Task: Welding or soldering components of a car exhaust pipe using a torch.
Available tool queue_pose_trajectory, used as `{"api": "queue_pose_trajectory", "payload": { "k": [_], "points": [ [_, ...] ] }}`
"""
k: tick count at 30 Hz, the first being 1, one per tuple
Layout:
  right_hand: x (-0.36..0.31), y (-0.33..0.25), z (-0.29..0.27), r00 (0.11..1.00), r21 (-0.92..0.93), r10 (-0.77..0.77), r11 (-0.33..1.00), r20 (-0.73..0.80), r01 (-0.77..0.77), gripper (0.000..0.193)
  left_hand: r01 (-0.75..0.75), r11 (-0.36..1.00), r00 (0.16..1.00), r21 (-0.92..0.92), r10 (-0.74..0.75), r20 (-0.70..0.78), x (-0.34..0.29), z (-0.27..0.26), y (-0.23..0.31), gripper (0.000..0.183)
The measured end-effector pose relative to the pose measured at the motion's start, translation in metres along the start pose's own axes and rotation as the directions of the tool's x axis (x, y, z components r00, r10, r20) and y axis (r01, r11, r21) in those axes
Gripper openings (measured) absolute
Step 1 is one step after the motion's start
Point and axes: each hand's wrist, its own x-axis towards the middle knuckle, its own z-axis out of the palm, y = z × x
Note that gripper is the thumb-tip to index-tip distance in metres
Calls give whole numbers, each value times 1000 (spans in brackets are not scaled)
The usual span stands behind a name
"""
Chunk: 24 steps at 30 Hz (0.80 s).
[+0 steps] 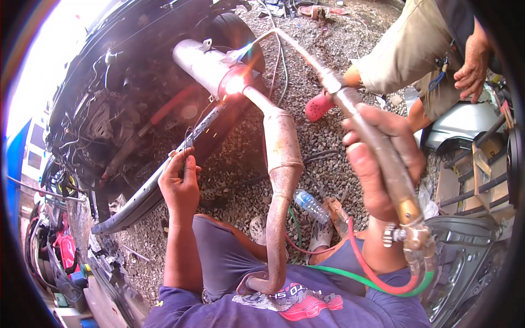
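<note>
My right hand [363, 169] is wrapped round a gas torch [336, 85], a long metal handle with a thin bent nozzle. A red hose [358, 249] and a green hose [350, 275] run from its valve end. The nozzle's tip points at the near end of a silver muffler [194, 60], where the joint with a rusty exhaust pipe [281, 139] glows brightly. This pipe slants down between my legs and ends in a flange at my lap. My left hand [180, 183] pinches thin wire [188, 136] below the glow, and a few sparks fall nearby.
On the left lies a dark car body [115, 109] with a long metal strip along it. A plastic bottle [311, 206] lies on the gravel [322, 134]. At right, another person [407, 49] in light trousers and a pink clog [319, 106] is close by; car panels [465, 251] lie below.
</note>
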Motion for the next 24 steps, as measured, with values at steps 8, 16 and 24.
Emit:
{"api": "queue_pose_trajectory", "payload": {
  "k": [8,16,24],
  "points": [
    [6,-4,-46,995,-287,-9,958,-102,-21,41,81,981,996,-179,-72,56,-13,-11,18,23],
    [5,-10,-29,999,-217,5,976,46,5,40,66,989,995,-134,-55,87,-30,-9,23,25],
    [7,-6,-15,1000,-256,31,966,5,-28,36,145,950,980,-275,-99,175,-52,-8,49,29]
  ]
}}
